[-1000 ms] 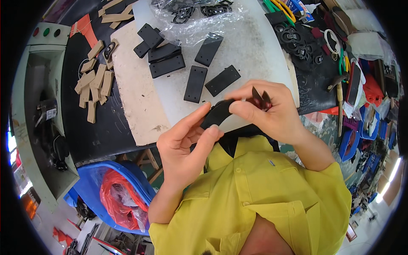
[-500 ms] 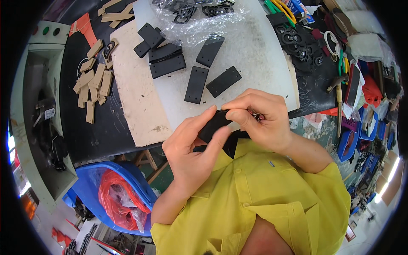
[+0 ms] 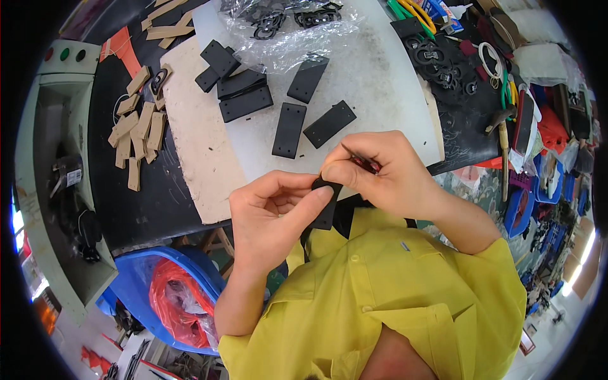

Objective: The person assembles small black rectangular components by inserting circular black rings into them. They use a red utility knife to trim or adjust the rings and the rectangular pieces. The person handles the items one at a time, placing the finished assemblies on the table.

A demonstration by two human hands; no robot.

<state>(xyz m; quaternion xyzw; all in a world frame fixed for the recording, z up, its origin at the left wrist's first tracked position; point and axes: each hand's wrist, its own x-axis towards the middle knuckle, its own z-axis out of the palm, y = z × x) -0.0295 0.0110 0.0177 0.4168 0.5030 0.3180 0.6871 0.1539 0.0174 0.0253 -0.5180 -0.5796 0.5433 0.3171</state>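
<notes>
Item in hand: one flat black rectangular piece, matte, thin and stiff-looking, held close to the chest just off the near edge of the bench. Left hand: fingers curled, thumb laid along the piece's face, pinching it from below. Right hand: closed on the piece's upper end, with a small dark red tool tucked between its fingers; the tool's kind cannot be told. Progress, as judged: a single piece under work, while further black rectangular pieces of like shape, some with small corner holes, lie loose or stacked on the white board; whether those are finished or waiting cannot be told. Also on the bench: a pale beige sheet, smooth; tan strips, cut short, scattered on the black mat; a clear crinkled plastic bag holding black openwork parts. Below the bench: a blue bin lined with red plastic.
</notes>
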